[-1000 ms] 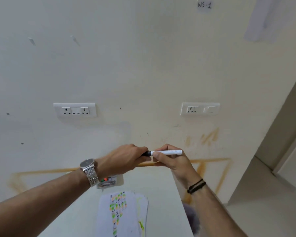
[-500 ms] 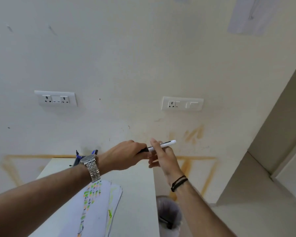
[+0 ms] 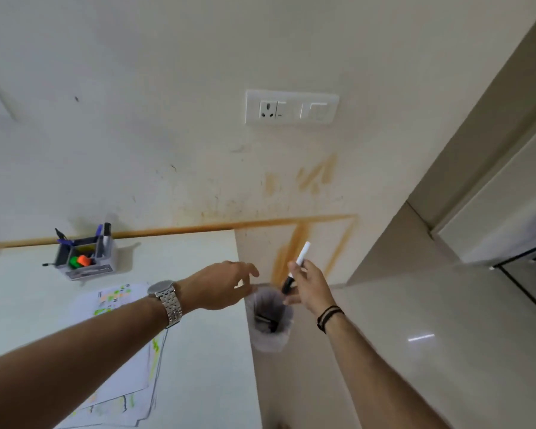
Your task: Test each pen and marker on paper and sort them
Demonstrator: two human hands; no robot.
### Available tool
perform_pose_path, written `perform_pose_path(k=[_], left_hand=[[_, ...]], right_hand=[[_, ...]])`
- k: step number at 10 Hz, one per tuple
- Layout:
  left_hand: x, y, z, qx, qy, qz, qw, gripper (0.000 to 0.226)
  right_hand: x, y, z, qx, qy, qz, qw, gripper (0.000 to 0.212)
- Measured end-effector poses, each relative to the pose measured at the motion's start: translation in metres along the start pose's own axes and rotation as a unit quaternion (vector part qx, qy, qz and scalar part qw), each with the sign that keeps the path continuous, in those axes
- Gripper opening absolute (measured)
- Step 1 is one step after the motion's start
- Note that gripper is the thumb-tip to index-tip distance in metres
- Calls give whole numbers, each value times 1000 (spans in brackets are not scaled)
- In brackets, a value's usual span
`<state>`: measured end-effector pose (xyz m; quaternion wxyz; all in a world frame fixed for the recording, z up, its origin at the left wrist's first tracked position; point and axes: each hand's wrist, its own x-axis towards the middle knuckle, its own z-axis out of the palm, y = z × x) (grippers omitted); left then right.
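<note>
Head camera view, from left to right. At the far left, on the white table, stands a small gray pen holder. It has pens and markers in it, with a green one and an orange one lying in the front part. Below it lies a pile of paper sheets with bright scribbles on them.

Next comes the left hand. It reaches out over the right edge of the table. It has a silver watch on the wrist. Its fingers are loose and a bit spread. It holds nothing.

Just to the right, down on the floor beside the table, stands a small bin with a bag in it. Something dark lies at the bottom of the bin.

Right above the far rim of the bin is the marker. It is white with a black cap end. It is tilted, with the black end down toward the bin and the white end up and to the right. The right hand pinches it near the middle, between thumb and fingers. This hand has dark bands on its wrist.

The marker sits in the right hand, so that hand is the one that matters. The left hand is near but apart from it. The bin's mouth is straight below the black end. I think this marker did not work and is about to be dropped in. The hand only needs to let go.
</note>
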<state>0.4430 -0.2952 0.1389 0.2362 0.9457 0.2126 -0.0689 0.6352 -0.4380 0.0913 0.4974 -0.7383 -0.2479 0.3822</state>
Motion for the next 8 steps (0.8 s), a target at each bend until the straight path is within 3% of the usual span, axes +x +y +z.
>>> perform_pose_path(k=[1,2,4,5,8], left_hand=[[42,-7,25,-2,-37,-3,999,39],[88,-17,47,-13,-53,-41,998,33],[156,-38,80,-11,-81,-100,992,27],[169,-51,82,-16,-81,-124,989,31],[171,-68,70,-1,-36,-148,988,30]], right_hand=[[39,65,-22,-104,-15,66,992,19],[80,119,-37,-215,-97,138,962,20],[171,156,-38,-366,-148,132,909,31],[214,166,-39,-402,-157,129,893,63],[228,136,-50,-311,-176,121,926,33]])
